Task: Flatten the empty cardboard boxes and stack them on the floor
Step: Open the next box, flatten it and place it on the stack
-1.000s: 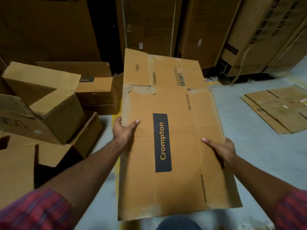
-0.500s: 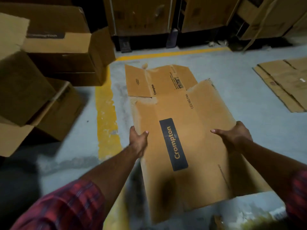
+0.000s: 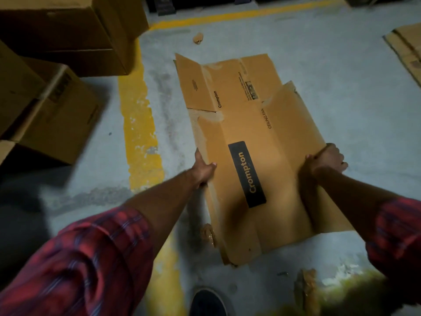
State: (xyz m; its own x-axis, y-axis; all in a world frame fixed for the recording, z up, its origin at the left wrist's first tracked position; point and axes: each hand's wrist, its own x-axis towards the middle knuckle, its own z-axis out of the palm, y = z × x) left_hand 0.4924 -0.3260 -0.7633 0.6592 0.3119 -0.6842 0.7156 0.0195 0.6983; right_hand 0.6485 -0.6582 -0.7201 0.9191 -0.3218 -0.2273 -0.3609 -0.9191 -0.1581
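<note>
Flattened box sits dead ahead of us, long axis pointing away, low over the floor. Left hand grips its left edge and right hand grips its right edge, level with each other. Next, probably: lower it flat.

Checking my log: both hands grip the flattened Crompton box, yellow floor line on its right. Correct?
No. In the head view the yellow floor line runs left of the flattened Crompton box; left hand and right hand do grip it.
</note>
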